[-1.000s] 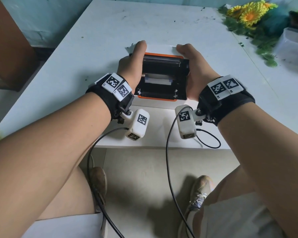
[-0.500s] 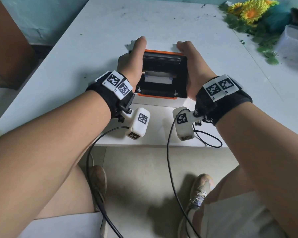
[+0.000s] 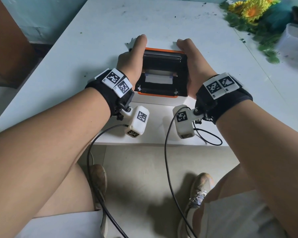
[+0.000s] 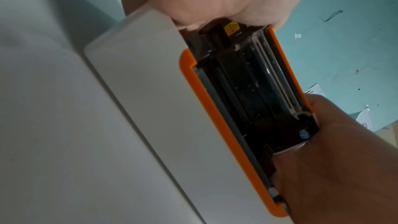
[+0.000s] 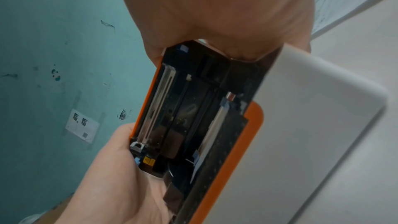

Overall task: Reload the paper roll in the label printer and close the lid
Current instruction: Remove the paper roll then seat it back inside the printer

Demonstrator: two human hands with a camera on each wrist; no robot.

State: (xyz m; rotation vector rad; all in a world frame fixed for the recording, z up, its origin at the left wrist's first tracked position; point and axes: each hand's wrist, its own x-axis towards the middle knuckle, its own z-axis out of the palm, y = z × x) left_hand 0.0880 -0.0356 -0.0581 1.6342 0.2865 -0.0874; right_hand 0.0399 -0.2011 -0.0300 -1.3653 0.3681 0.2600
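Both hands are sliding a little farther across the surface compared with a second ago, carrying the printer with them. The left hand [image 3: 133, 63] is clamping the left side of the white label printer with orange trim [image 3: 162, 96], thumb lying along its upper edge and fingers curled behind it. The right hand [image 3: 195, 66] is gripping the right side in the same manner. Between them the lid is standing open, showing the black inner compartment [image 3: 162, 67] with a strip of white paper [image 3: 158, 78] lying across it. On the wrist views the orange rim [image 4: 217, 125] is framing the dark mechanism, with a small yellow warning sticker [image 4: 231, 29] near one end. The printer is sitting on the pale white surface [image 3: 93, 48] near its front edge, at 12 o'clock from the person. Yellow artificial flowers with green leaves [image 3: 251, 12] are lying at 2 o'clock, well apart.
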